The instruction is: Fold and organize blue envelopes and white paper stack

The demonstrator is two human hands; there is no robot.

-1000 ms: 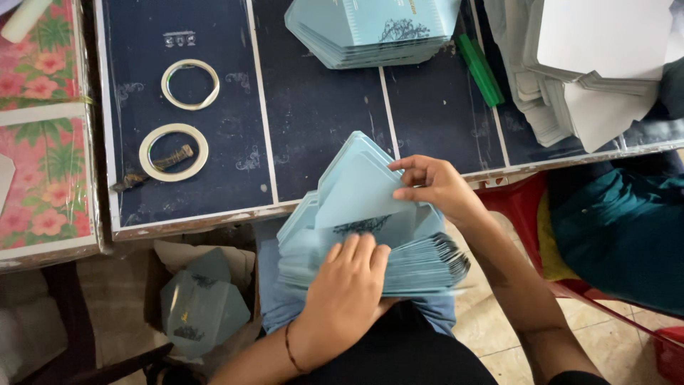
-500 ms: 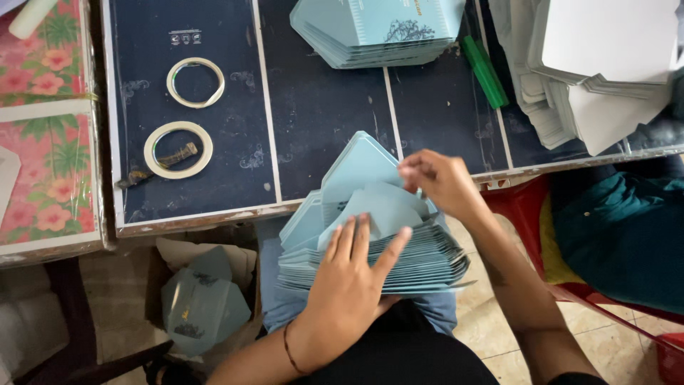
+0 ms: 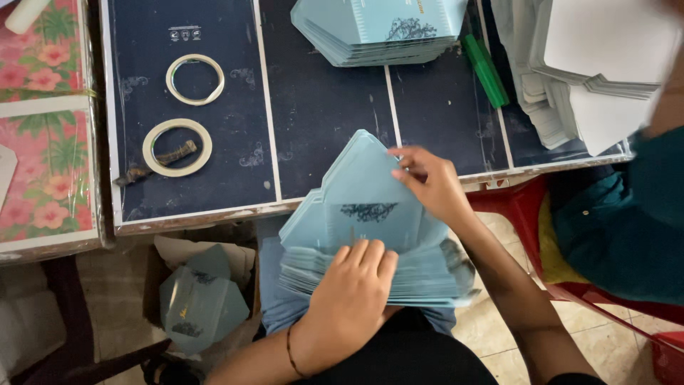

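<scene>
While the left hand (image 3: 349, 299) presses flat, fingers spread, on the stack of pale blue card envelopes (image 3: 370, 242) on the lap below the tabletop (image 3: 320, 121) edge, the right hand (image 3: 431, 182) pinches the top sheet's corner. Thin, light and slippery, the cards likely handle best by their edges. The stack's underside is hidden.

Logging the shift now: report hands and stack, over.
Left hand flat on the envelope stack in the lap. Right hand pinching the top envelope at its upper edge. Nothing in the way.
</scene>
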